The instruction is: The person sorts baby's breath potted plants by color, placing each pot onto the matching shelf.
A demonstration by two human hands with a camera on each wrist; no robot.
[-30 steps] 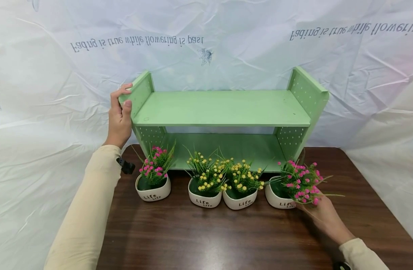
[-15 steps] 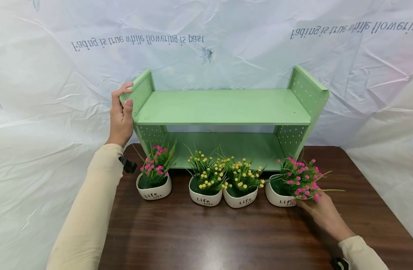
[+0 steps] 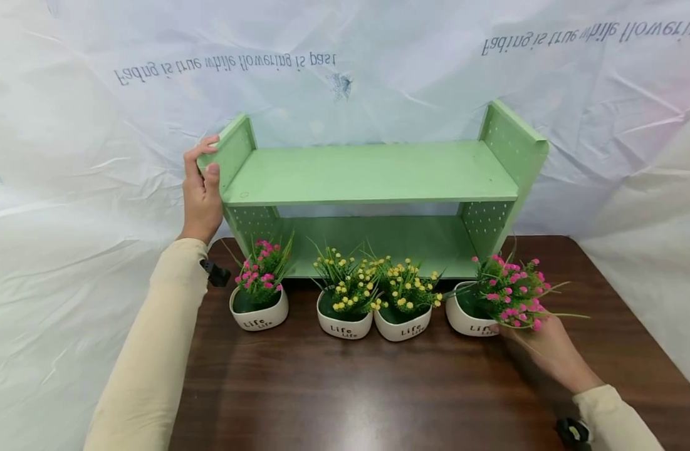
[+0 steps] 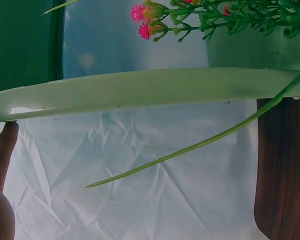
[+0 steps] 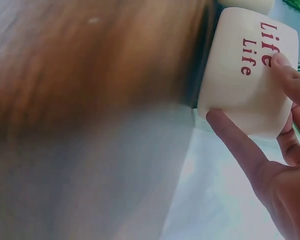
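In the head view my left hand (image 3: 202,203) grips the left side panel of a green two-tier shelf (image 3: 373,172), its fingers over the upper edge and the thumb at the front. The left wrist view shows one finger (image 4: 5,150) touching that panel's edge. Low at the shelf's right end, my right hand (image 3: 556,354) holds a white flowerpot (image 3: 463,321) of pink artificial flowers (image 3: 516,291). Close up in the right wrist view, fingertips and thumb clasp this pot (image 5: 235,97), lettered "Life". Leaves and blooms partly cover the right hand in the head view.
Two touching pots of yellow flowers, a left one (image 3: 345,326) and a right one (image 3: 401,327), stand before the shelf. Another pink-flowered pot (image 3: 260,316) stands left of them. All rest on a brown wooden table (image 3: 322,394). Behind hangs a pale printed cloth (image 3: 378,75).
My right hand and the pink-flowered pot in it have shifted slightly to the right. The left hand stays on the shelf panel. The head view has tilted a little.
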